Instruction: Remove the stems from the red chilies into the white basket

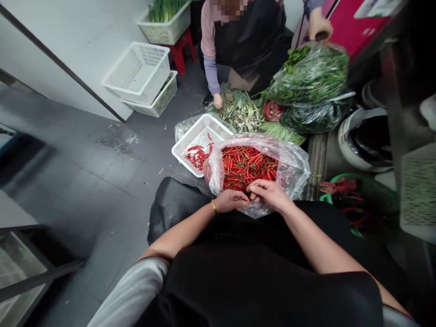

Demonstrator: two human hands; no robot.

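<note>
A clear plastic bag (293,169) full of red chili peppers (250,165) with green stems lies open in front of me. At its near edge my left hand (232,201), with a yellow band at the wrist, is closed, and a bit of red chili pepper shows at its fingertips. My right hand (269,193) meets it from the right, fingers pinched over the bag's near rim; what they grip is hidden. Left of the bag, a white perforated basket (180,150) holds a small heap of red chilies (197,156).
Across from me a person in a dark apron (250,41) reaches into spring onions (243,109). Another person's hand (320,27) is at a bag of leafy greens (313,75). White crates (136,75) stand left, a bucket (347,141) and green basket (378,186) right.
</note>
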